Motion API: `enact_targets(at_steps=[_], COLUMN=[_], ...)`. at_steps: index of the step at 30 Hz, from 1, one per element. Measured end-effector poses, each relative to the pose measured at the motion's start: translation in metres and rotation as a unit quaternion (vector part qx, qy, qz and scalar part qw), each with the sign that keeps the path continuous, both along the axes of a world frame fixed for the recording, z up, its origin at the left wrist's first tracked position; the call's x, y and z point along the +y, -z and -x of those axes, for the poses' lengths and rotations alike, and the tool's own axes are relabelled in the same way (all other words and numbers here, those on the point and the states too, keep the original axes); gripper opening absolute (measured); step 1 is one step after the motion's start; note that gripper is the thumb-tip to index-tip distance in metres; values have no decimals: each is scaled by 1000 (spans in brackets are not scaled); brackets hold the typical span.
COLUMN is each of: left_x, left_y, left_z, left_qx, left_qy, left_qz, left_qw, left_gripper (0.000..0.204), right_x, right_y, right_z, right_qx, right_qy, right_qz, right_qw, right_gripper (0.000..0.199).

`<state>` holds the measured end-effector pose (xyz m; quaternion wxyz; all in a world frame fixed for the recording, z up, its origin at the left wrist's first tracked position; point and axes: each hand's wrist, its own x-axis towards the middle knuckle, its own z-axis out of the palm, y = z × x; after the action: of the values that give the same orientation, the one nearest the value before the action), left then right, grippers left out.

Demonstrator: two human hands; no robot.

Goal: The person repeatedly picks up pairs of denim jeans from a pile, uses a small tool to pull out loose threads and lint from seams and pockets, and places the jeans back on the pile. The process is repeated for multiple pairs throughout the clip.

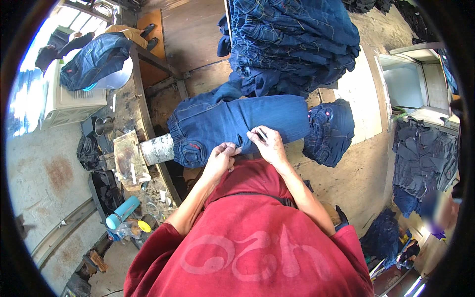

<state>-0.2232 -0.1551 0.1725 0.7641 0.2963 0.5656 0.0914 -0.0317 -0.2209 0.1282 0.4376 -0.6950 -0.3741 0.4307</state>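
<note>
A pair of blue jeans (pixel 272 114) lies across in front of me, drawn over a pale, worn cylinder (pixel 157 150) whose end sticks out at the left. The gathered waistband is at that end, beside a small red mark. My left hand (pixel 222 157) is closed in a pinch on the near edge of the denim. Just right of it, my right hand (pixel 269 144) is closed over the cloth, thumb and fingers together around a small pale thing too small to name. The two hands are close but apart.
Beyond the jeans rises a tall pile of jeans (pixel 292 39). A folded pair (pixel 329 131) lies at the right. On the left bench (pixel 128 101) are a metal cup (pixel 103 126) and a turquoise bottle (pixel 122 212). Another person (pixel 126 33) is at the far left; dark garments (pixel 425 153) lie far right.
</note>
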Motion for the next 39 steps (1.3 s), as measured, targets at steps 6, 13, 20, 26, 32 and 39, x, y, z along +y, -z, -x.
enact_targets(at_steps=[6,13,20,26,32,39], left_x=[14,8,23,11,20,21], left_y=[11,7,3,4,3,-5], left_z=[-11,9,-13,3,-5,19], left_qx=[38,-27,73,62,65,51], left_qy=[124,25,213,123,215,102], left_qz=[-101,2,-100,-66,-123,-139], left_qw=[986,999,969,988,967,984], left_gripper=[20,14,19,17,21,19], right_x=[0,-5,-5,-8,-7,-7], right_y=[0,-1,0,-1,-4,-6], right_z=[-2,1,-2,3,4,5], right_qx=[-35,-17,-17,-46,-40,-85], right_qy=[-9,-4,-10,-14,1,21], right_qz=[-2,49,16,19,10,41], right_qw=[999,999,1000,999,999,995], right_gripper=[29,30,31,30,29,29])
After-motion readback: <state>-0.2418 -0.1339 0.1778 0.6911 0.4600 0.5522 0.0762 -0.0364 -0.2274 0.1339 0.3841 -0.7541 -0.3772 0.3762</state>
